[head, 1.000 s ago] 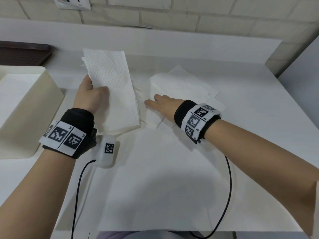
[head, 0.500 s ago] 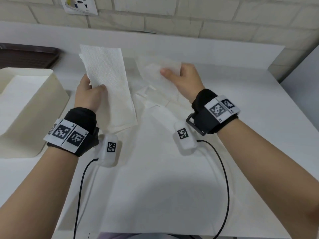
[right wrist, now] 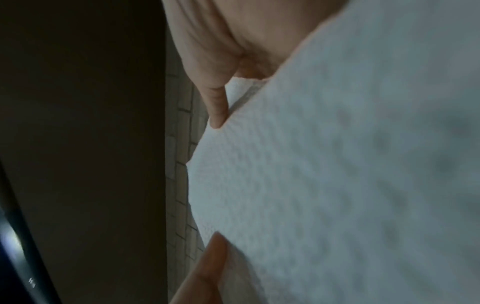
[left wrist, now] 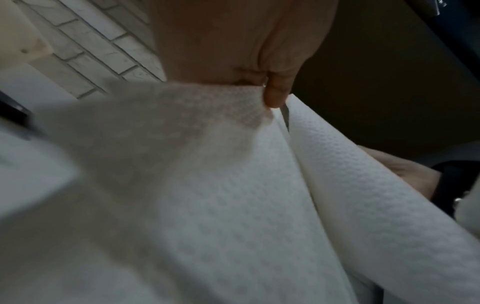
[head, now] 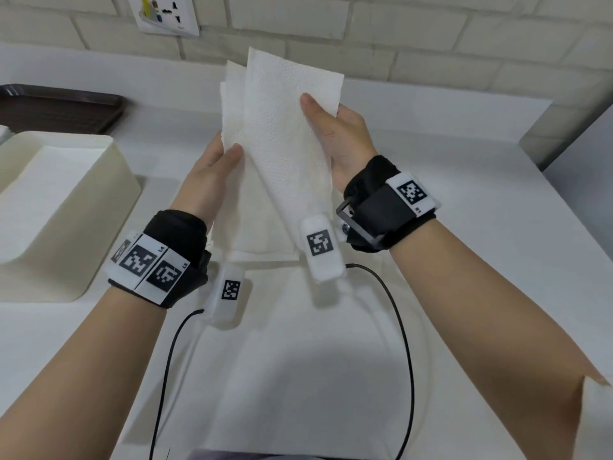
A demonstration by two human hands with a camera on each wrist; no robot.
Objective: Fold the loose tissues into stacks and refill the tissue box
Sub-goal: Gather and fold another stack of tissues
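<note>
Holding folded tissues (head: 282,134) upright above the tabletop (head: 464,194), left hand (head: 207,180) and right hand (head: 341,141) each pinch an edge, presumably to align layers. Tissue box (head: 66,207) sits left, open for refilling.

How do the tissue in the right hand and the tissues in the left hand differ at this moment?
The right hand pinches a single folded tissue in front, tilted rightward. The left hand holds a layered stack of tissues behind it, more upright, with several offset edges showing. Both are white, embossed, and held above the table.
</note>
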